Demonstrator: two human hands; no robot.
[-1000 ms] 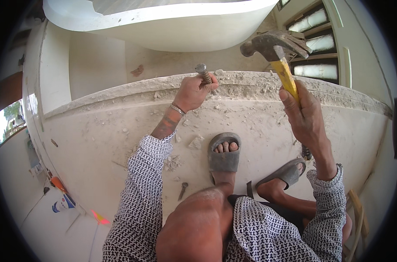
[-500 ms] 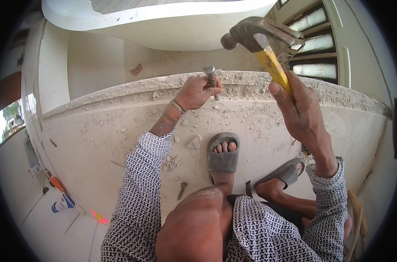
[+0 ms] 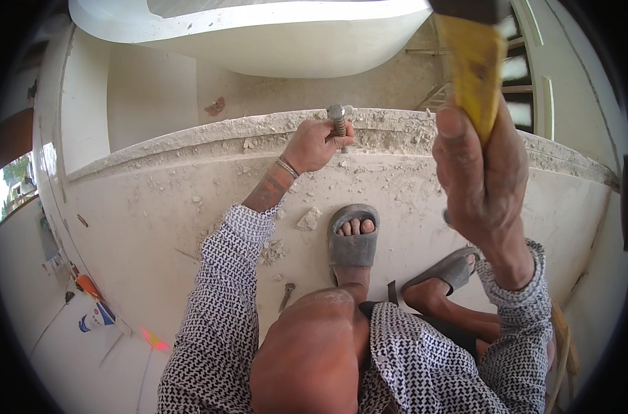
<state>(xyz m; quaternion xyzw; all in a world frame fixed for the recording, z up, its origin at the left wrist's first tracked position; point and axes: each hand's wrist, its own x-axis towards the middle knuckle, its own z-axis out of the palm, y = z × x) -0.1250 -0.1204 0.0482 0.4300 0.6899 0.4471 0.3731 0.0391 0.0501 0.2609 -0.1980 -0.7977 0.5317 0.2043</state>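
Pinched in the fingers of my left hand is a thick threaded bolt, its head up and its lower end at the chipped ledge. My right hand is wrapped round the yellow handle of a hammer, raised high and close to the camera. Most of the hammer's head is cut off by the upper edge of the view. Broken crumbs of plaster or mortar lie along the ledge and on the surface below my left hand.
A second bolt lies near my knee. A larger chip rests beside my sandalled foot. Beyond the ledge curves a smooth white wall. At the lower left are an orange-handled tool and a white and blue packet.
My right hand has lifted the hammer up and nearer the camera, so its head leaves the view. My left hand with the bolt has barely moved.
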